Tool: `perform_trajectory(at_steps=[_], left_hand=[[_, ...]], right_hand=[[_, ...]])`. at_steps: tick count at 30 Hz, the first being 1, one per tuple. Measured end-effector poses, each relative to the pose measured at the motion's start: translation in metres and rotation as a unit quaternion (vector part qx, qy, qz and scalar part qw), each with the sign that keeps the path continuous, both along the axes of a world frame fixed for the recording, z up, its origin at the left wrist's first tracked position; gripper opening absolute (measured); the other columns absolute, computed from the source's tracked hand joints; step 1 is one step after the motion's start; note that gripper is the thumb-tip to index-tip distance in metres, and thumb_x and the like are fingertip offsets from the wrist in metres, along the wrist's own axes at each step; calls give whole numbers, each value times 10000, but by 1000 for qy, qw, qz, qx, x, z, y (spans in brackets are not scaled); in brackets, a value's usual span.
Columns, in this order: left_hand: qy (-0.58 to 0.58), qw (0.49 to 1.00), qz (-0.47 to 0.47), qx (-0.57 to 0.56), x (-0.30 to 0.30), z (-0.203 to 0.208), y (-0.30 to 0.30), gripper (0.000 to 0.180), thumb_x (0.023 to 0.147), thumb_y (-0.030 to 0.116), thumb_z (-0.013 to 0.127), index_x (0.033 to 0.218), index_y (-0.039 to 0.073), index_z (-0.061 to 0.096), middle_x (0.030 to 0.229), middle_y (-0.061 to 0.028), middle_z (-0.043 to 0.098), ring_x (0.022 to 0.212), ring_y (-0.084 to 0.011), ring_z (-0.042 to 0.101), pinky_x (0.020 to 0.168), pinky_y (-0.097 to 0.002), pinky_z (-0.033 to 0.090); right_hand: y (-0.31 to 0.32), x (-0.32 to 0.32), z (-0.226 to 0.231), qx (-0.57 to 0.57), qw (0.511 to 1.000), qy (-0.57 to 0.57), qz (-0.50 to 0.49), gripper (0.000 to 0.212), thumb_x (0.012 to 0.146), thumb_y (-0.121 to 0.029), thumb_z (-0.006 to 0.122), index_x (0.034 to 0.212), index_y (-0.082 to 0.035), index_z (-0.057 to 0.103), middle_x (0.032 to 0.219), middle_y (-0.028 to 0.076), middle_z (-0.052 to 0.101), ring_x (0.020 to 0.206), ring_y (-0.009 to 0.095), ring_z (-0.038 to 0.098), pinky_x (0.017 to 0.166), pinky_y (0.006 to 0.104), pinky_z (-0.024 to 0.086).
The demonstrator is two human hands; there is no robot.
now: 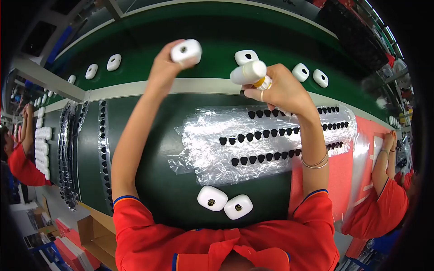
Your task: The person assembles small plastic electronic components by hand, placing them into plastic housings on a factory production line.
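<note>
Bottle [246, 73] sits clasped in right hand [288, 91] — grip partly hidden — left hand [163, 64] pinching a blurred shell [189, 52].

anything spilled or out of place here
Nothing looks spilled. Only the clear plastic sheet looks untidy: its left edge is crumpled and ragged, while the black pieces on it sit in rows. The white case in the left hand is too blurred to judge.
</note>
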State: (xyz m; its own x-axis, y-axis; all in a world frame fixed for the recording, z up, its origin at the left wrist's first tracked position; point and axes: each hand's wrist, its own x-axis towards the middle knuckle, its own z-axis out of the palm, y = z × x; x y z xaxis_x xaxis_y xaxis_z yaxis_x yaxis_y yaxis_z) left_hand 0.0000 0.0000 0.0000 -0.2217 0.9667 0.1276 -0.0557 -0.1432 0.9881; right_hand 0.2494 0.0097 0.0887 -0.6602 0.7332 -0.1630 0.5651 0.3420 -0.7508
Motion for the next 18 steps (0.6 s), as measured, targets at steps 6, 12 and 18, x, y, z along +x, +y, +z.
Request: perform_trajectory(at_steps=[6,12,18], left_hand=[[6,991,-136,-15,72,28,-47,539,678,-58,662,1143,42,409,1016,-90,541,920,-174,570,774,-284,496],[5,981,-187,-52,78,41,-57,552,725,-77,621,1195,32,352,1039,-114,537,865,-207,615,671,-277,533],[1,976,-210,-65,74,40,-57,545,726,-67,627,1193,39,367,997,-110,557,792,-197,629,592,-259,530]], right_hand=[[-19,-14,11,18,985,139,-100,260,709,-132,641,882,61,618,741,95,584,515,155,550,469,277,441],[-13,-14,-9,135,982,117,-51,282,695,-111,654,909,66,607,837,102,555,663,198,551,546,284,419],[-13,-15,-11,180,979,91,-42,243,698,-83,660,896,48,605,843,77,534,641,173,552,500,280,434]])
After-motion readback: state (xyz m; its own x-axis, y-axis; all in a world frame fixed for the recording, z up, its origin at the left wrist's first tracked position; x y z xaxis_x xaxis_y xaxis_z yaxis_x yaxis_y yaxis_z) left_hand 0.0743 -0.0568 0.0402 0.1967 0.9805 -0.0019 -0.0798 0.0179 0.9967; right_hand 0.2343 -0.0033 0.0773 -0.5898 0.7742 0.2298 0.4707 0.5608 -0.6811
